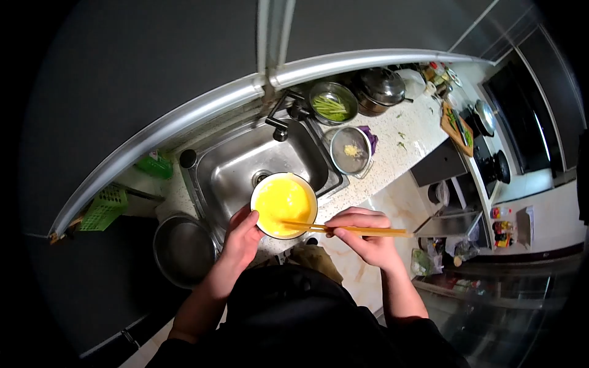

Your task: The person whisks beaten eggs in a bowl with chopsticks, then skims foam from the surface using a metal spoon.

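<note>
My left hand [241, 238] grips the side of a white bowl [313, 195], its thumb over the near rim. Yellow beaten egg [282, 199] fills much of the bowl, with a few bubbles on top. In my right hand [366, 236] is a pair of wooden chopsticks [380, 232], pinched between thumb and fingers. Their tips dip into the egg near the bowl's lower side. The bowl is held above the front edge of the steel sink [227, 168].
Behind the sink stands a black faucet [280, 127]. To its right are a bowl of green stalks [332, 109], a strainer-like bowl with minced bits [351, 150] and a lidded pot [381, 89]. A large pan [183, 251] sits left. A cutting board [457, 130] lies far right.
</note>
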`<action>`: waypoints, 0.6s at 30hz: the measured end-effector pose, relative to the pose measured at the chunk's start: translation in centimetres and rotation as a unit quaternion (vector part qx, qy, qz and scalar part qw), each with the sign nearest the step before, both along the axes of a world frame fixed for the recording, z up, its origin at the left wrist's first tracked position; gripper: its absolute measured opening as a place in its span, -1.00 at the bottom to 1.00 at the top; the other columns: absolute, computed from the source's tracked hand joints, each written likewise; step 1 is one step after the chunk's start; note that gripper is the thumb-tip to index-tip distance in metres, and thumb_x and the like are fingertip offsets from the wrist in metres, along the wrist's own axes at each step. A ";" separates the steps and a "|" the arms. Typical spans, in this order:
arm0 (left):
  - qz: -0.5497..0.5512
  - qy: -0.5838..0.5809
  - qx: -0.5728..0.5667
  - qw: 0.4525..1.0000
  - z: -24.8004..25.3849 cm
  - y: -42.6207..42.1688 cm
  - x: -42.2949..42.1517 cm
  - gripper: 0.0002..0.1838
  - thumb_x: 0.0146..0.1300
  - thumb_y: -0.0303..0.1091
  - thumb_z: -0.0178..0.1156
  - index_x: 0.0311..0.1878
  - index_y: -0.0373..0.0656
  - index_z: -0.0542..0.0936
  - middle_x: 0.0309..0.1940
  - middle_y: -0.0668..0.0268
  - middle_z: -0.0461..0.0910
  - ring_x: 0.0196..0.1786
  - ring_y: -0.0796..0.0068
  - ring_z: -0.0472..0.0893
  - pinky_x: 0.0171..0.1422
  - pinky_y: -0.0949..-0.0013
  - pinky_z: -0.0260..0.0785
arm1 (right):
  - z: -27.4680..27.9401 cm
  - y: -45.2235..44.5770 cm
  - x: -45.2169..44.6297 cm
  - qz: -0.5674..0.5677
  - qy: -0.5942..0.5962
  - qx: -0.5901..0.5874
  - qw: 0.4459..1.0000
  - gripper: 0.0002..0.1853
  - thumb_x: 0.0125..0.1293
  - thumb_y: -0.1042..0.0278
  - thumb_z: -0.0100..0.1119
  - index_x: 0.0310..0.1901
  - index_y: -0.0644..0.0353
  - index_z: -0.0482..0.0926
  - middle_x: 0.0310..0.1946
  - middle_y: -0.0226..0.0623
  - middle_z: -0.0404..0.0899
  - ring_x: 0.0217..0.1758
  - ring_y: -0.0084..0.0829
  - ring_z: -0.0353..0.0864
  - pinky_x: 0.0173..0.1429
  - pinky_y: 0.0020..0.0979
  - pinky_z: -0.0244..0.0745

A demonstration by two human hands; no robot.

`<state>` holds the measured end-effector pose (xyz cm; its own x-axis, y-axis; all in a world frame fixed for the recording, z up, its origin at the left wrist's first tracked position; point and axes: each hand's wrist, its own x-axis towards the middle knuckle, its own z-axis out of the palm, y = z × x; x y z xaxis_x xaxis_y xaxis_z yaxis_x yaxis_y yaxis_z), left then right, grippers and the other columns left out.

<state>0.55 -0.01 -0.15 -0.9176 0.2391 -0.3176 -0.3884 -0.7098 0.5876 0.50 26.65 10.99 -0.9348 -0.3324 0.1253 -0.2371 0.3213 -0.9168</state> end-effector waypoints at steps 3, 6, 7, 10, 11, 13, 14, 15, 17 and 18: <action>-0.019 0.026 0.015 0.999 1.5 1.3 0.5 -0.52 0.44 -0.31 0.11 0.34 -0.33 0.38 0.24 0.13 0.52 0.31 0.27 0.50 0.41 0.16 0.34 | 0.9 0.8 1.8 -0.126 0.085 0.000 0.988 -0.87 0.25 0.55 0.30 -0.18 0.34 0.73 -0.34 -0.17 0.71 -0.27 -0.33 0.71 -0.16 -0.41 0.59; -0.045 0.021 0.004 0.999 2.7 3.1 1.1 -0.50 0.42 -0.31 0.13 0.34 -0.35 0.37 0.25 0.11 0.51 0.33 0.26 0.49 0.43 0.19 0.31 | 2.1 2.3 3.7 -0.068 0.035 -0.030 0.997 -0.89 0.25 0.57 0.30 -0.20 0.33 0.73 -0.35 -0.15 0.71 -0.29 -0.34 0.71 -0.20 -0.42 0.58; -0.059 0.017 0.004 0.998 3.0 3.6 1.2 -0.50 0.42 -0.31 0.13 0.34 -0.35 0.37 0.25 0.11 0.51 0.33 0.26 0.49 0.43 0.19 0.31 | 2.5 2.9 4.6 -0.124 0.040 -0.056 0.990 -0.90 0.26 0.57 0.29 -0.21 0.34 0.72 -0.36 -0.15 0.71 -0.33 -0.33 0.71 -0.24 -0.42 0.57; -0.099 0.031 0.005 0.995 3.8 5.9 1.4 -0.50 0.41 -0.33 0.13 0.34 -0.36 0.37 0.26 0.11 0.51 0.33 0.26 0.49 0.45 0.18 0.29 | 3.4 5.5 6.4 -0.191 0.067 0.005 0.979 -0.90 0.26 0.57 0.28 -0.22 0.36 0.72 -0.37 -0.15 0.71 -0.35 -0.33 0.70 -0.25 -0.42 0.57; -0.107 0.026 -0.005 0.994 4.2 7.0 1.5 -0.49 0.40 -0.34 0.14 0.34 -0.37 0.36 0.26 0.11 0.50 0.33 0.27 0.48 0.46 0.18 0.27 | 3.9 6.3 7.0 -0.157 0.040 0.010 0.987 -0.90 0.26 0.57 0.28 -0.22 0.37 0.72 -0.37 -0.14 0.71 -0.35 -0.34 0.70 -0.24 -0.43 0.57; -0.125 0.020 -0.019 0.992 4.9 9.2 1.7 -0.48 0.40 -0.34 0.14 0.34 -0.38 0.36 0.27 0.10 0.50 0.33 0.27 0.48 0.47 0.18 0.26 | 3.7 7.8 8.5 -0.213 0.080 -0.023 0.974 -0.90 0.24 0.57 0.29 -0.23 0.39 0.71 -0.38 -0.14 0.71 -0.37 -0.34 0.70 -0.25 -0.44 0.56; -0.138 0.011 -0.019 0.990 5.4 10.4 1.8 -0.48 0.39 -0.35 0.15 0.34 -0.38 0.36 0.27 0.10 0.50 0.34 0.27 0.48 0.47 0.18 0.25 | 3.7 8.8 9.1 -0.263 0.114 -0.021 0.958 -0.90 0.24 0.58 0.29 -0.24 0.39 0.72 -0.39 -0.14 0.71 -0.37 -0.34 0.70 -0.25 -0.44 0.56; -0.150 -0.002 -0.019 0.989 5.6 11.7 2.2 -0.47 0.38 -0.36 0.15 0.34 -0.39 0.36 0.27 0.10 0.50 0.34 0.28 0.48 0.48 0.19 0.25 | 4.0 10.1 9.8 -0.272 0.110 -0.025 0.956 -0.90 0.24 0.58 0.29 -0.24 0.39 0.72 -0.39 -0.14 0.71 -0.37 -0.34 0.70 -0.25 -0.44 0.56; -0.170 0.001 -0.028 0.985 4.8 14.1 2.3 -0.48 0.38 -0.36 0.14 0.34 -0.40 0.36 0.27 0.10 0.50 0.34 0.28 0.48 0.47 0.19 0.25 | 4.3 12.8 11.0 -0.203 0.056 -0.005 0.978 -0.91 0.23 0.61 0.28 -0.25 0.41 0.72 -0.40 -0.13 0.70 -0.38 -0.33 0.69 -0.27 -0.43 0.57; -0.181 0.004 -0.032 0.983 4.6 15.6 2.4 -0.48 0.38 -0.36 0.12 0.34 -0.41 0.36 0.27 0.11 0.50 0.33 0.29 0.48 0.47 0.20 0.25 | 4.1 13.6 11.3 -0.204 0.081 -0.031 0.975 -0.90 0.21 0.62 0.27 -0.25 0.41 0.72 -0.41 -0.12 0.70 -0.40 -0.33 0.68 -0.31 -0.43 0.56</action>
